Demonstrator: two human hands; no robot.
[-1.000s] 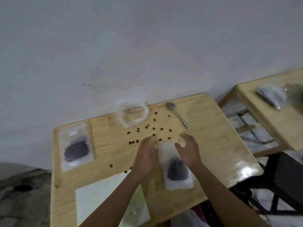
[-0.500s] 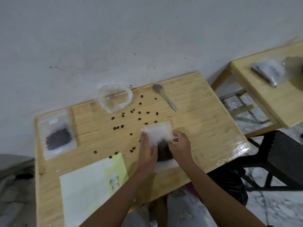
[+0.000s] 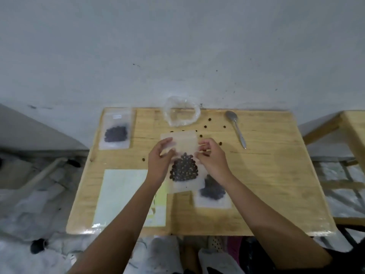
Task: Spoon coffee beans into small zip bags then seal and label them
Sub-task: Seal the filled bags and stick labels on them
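A small clear zip bag [image 3: 183, 165] with coffee beans in its lower half is held up above the wooden table [image 3: 266, 175]. My left hand [image 3: 161, 163] pinches its left edge near the top and my right hand [image 3: 212, 161] pinches its right edge. Under my right wrist a second filled bag [image 3: 212, 192] lies flat on the table. A third filled bag [image 3: 116, 131] with a small white label lies at the back left. Loose beans [image 3: 209, 123] are scattered behind the held bag. A metal spoon [image 3: 236, 127] lies at the back right.
An open, crumpled clear plastic bag [image 3: 181, 113] sits at the table's back edge against the grey wall. A pale sheet of labels [image 3: 122, 196] lies at the front left. A second wooden table [image 3: 355, 125] stands to the right. Clutter lies on the floor to the left.
Both hands have lifted the bag of beans off the table and now hold it upright by its side edges. The camera view swung, so the table now appears square-on.
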